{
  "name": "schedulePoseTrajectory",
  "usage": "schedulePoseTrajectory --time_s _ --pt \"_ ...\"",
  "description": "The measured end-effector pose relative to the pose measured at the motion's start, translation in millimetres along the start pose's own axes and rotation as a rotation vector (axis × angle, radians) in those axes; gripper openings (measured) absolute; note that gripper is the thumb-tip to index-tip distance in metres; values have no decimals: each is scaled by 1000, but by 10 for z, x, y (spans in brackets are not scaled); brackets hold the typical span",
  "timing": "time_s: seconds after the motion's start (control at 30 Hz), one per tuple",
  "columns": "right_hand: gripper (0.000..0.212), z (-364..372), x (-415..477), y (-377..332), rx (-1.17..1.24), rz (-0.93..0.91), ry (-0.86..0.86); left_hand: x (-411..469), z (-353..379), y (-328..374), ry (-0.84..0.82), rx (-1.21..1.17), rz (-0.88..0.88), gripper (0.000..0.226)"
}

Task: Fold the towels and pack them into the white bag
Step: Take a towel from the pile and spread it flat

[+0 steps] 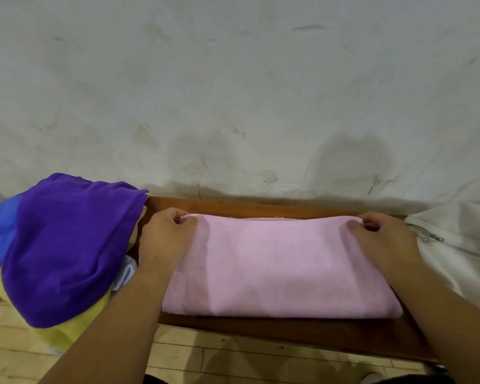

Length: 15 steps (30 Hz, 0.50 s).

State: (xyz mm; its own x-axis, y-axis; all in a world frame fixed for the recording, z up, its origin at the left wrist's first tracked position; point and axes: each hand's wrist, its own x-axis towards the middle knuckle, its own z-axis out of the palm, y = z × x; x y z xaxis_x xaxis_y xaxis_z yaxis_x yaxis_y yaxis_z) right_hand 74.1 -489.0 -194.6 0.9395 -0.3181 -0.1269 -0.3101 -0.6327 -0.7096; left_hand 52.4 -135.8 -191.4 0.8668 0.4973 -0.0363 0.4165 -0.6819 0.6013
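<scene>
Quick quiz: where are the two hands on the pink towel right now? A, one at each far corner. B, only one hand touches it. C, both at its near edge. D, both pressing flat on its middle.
A: the left hand and the right hand each pinch a far corner of the pink towel, by the wall.

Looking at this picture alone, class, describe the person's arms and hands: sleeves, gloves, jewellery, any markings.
The left hand and right hand are bare: no gloves, rings or bracelets show. The left forearm and right forearm are bare too, with no sleeve, watch or band anywhere in view. No cables or markers are attached.
</scene>
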Motion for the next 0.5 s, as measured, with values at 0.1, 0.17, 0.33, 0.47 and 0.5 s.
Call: schedulePoseTrajectory --time_s 0.1,0.17,0.33,0.47,0.5 --pt "16 17 7 -38 -26 0 13 27 34 -23 0 -2 5 8" --pt "16 28 7 -73 -16 19 27 27 46 -33 7 -7 15 8" --pt "17 52 -4 -47 -55 5 38 14 44 -25 -21 7 60 9" --pt "21 36 -18 6 -74 -27 61 5 32 -45 3 35 50 9" --pt "22 34 -10 18 -82 -33 65 1 30 -38 -3 42 42 9"
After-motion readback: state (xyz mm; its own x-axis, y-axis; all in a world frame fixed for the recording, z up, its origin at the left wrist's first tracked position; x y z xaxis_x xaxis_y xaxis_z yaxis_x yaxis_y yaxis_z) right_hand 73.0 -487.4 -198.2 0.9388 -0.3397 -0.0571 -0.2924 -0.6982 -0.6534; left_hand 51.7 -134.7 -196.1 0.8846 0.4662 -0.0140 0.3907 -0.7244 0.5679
